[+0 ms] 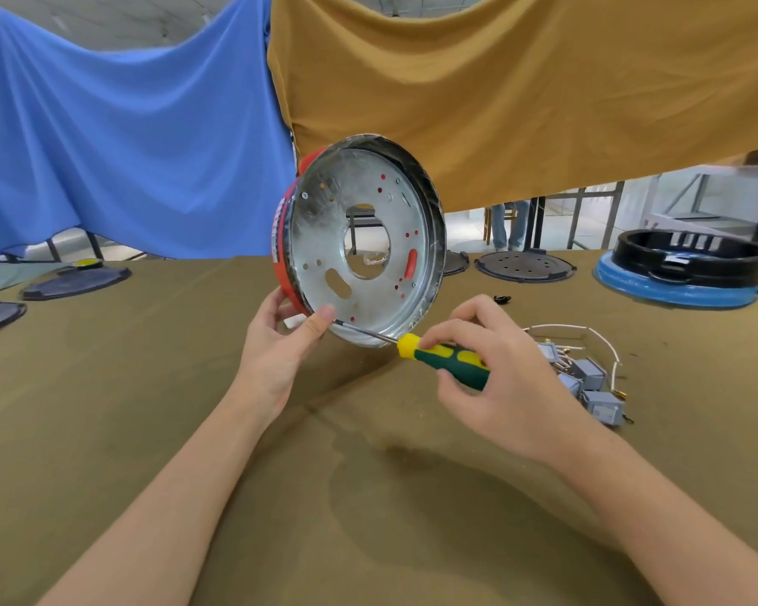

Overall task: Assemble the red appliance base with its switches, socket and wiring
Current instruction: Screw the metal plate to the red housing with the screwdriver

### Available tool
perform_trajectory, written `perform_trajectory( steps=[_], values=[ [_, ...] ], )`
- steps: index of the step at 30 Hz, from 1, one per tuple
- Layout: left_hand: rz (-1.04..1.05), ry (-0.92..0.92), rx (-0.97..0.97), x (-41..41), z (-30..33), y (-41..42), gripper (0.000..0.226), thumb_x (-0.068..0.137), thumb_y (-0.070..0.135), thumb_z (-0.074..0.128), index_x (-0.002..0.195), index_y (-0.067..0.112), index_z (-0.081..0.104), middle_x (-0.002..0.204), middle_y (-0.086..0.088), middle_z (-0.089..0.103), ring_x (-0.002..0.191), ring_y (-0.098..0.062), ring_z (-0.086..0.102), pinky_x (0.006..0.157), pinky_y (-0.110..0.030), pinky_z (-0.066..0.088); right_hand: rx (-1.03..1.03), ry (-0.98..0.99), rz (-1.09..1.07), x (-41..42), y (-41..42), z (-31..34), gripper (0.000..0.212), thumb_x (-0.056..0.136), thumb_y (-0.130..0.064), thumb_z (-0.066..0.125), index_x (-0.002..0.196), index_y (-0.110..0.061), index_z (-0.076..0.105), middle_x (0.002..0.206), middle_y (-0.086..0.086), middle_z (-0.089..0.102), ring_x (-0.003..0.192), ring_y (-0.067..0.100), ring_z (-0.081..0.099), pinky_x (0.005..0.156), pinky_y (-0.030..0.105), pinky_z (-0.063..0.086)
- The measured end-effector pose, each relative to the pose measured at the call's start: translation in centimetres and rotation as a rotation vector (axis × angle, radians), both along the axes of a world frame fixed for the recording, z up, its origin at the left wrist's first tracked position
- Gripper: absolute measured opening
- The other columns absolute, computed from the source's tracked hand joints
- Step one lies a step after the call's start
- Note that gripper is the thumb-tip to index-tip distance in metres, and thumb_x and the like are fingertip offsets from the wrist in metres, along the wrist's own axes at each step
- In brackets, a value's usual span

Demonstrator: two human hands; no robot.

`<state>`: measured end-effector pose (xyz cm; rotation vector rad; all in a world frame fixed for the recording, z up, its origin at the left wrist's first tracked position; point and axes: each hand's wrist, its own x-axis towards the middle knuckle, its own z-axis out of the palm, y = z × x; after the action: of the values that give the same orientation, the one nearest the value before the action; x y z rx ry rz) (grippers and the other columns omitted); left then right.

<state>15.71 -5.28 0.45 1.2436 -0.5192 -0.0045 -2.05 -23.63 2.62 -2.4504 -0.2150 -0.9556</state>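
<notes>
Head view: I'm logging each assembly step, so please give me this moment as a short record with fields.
base: red base tilted on edge, metal underside facing the camera
left hand: left hand grips the base's lower rim, thumb on the metal plate
right hand: right hand holds the screwdriver by its green and yellow handle
screwdriver tip: at the plate's lower edge, beside the left thumb
switches: grey switches and white wire lie on the table to the right, not yet fitted

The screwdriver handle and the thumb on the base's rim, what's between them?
In the head view, only the screwdriver's bare metal shaft, crossing the metal plate's lower edge from the right hand to the left hand's thumb.
</notes>
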Motion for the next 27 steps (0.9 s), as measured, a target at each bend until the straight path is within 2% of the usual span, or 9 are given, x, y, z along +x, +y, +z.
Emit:
perform_trajectory(
  steps=[3, 7, 11, 16, 19, 21, 24, 25, 27],
  values=[
    [0.003, -0.042, 0.027, 0.0, 0.0, 0.0, 0.058, 0.065, 0.035, 0.088, 0.115, 0.033, 0.06, 0.095, 0.02, 0.071, 0.111, -0.017, 0.067, 0.099, -0.036, 0.051, 0.173, -0.036, -0.048, 0.2, 0.3, 0.1, 0.02, 0.082, -0.008, 0.071, 0.095, -0.024, 0.071, 0.093, -0.012, 0.061, 0.086, 0.004, 0.058, 0.072, 0.008, 0.038],
    [-0.009, -0.071, 0.069, -0.2, -0.3, -0.1, 0.047, 0.072, 0.032, 0.076, 0.115, 0.034, 0.059, 0.095, 0.021, 0.07, 0.104, -0.012, 0.069, 0.096, -0.034, 0.053, 0.333, -0.145, -0.126, 0.4, 0.8, -0.2, 0.004, 0.089, -0.022, 0.07, 0.086, -0.021, 0.072, 0.071, -0.018, 0.066, 0.068, 0.004, 0.063, 0.06, 0.011, 0.04],
    [-0.025, 0.031, 0.024, -0.1, -0.4, -0.2, 0.054, 0.073, 0.03, 0.074, 0.123, 0.024, 0.055, 0.121, -0.004, 0.067, 0.11, -0.021, 0.068, 0.094, -0.036, 0.055, 0.235, -0.108, -0.103, 0.5, 0.8, -0.3, 0.004, 0.086, -0.018, 0.071, 0.089, -0.018, 0.068, 0.085, -0.008, 0.062, 0.079, 0.009, 0.058, 0.066, 0.012, 0.041],
    [-0.039, 0.177, -0.077, 0.4, -0.3, 0.1, 0.057, 0.08, 0.021, 0.072, 0.131, 0.01, 0.05, 0.107, 0.001, 0.076, 0.1, -0.015, 0.072, 0.078, -0.024, 0.059, 0.068, -0.033, 0.004, 0.3, 0.7, -0.4, 0.024, 0.082, -0.004, 0.07, 0.1, -0.016, 0.061, 0.101, -0.006, 0.051, 0.086, 0.011, 0.054, 0.071, 0.014, 0.042],
    [-0.045, 0.215, -0.08, 0.5, -0.3, 0.2, 0.068, 0.073, 0.026, 0.075, 0.133, 0.007, 0.049, 0.108, 0.001, 0.076, 0.106, -0.017, 0.071, 0.084, -0.027, 0.059, -0.021, -0.131, -0.061, 0.4, 0.8, -0.4, 0.019, 0.084, -0.011, 0.074, 0.102, -0.012, 0.067, 0.099, -0.004, 0.061, 0.079, 0.008, 0.056, 0.069, 0.014, 0.044],
    [-0.045, 0.232, -0.075, 0.5, -0.3, 0.3, 0.071, 0.072, 0.029, 0.077, 0.133, 0.007, 0.049, 0.11, 0.0, 0.076, 0.109, -0.017, 0.07, 0.09, -0.03, 0.056, -0.073, -0.201, -0.153, 0.4, 1.1, -0.3, 0.017, 0.087, -0.022, 0.074, 0.099, -0.011, 0.071, 0.089, -0.002, 0.067, 0.07, 0.013, 0.059, 0.063, 0.022, 0.048],
    [-0.044, 0.235, -0.056, 0.5, -0.4, 0.2, 0.069, 0.071, 0.031, 0.078, 0.131, 0.01, 0.05, 0.111, 0.002, 0.075, 0.109, -0.016, 0.069, 0.092, -0.03, 0.055, -0.063, -0.165, -0.249, 0.4, 1.5, -0.3, 0.034, 0.093, -0.045, 0.058, 0.093, -0.013, 0.069, 0.072, -0.002, 0.063, 0.058, 0.02, 0.056, 0.053, 0.034, 0.046],
    [-0.045, 0.23, -0.048, 0.5, -0.5, 0.2, 0.066, 0.072, 0.031, 0.078, 0.129, 0.011, 0.05, 0.11, 0.003, 0.075, 0.109, -0.015, 0.07, 0.093, -0.03, 0.055, -0.025, -0.139, -0.235, 0.4, 1.5, -0.3, 0.033, 0.094, -0.045, 0.056, 0.094, -0.014, 0.066, 0.075, -0.003, 0.061, 0.06, 0.016, 0.054, 0.055, 0.031, 0.044],
    [-0.042, 0.224, -0.043, 0.5, -0.5, 0.1, 0.063, 0.072, 0.032, 0.077, 0.126, 0.013, 0.051, 0.109, 0.003, 0.076, 0.108, -0.015, 0.07, 0.093, -0.031, 0.054, 0.094, -0.122, -0.132, 0.4, 1.1, -0.3, 0.014, 0.092, -0.026, 0.065, 0.1, -0.016, 0.06, 0.094, -0.003, 0.054, 0.069, 0.008, 0.052, 0.06, 0.017, 0.039]
  ],
)
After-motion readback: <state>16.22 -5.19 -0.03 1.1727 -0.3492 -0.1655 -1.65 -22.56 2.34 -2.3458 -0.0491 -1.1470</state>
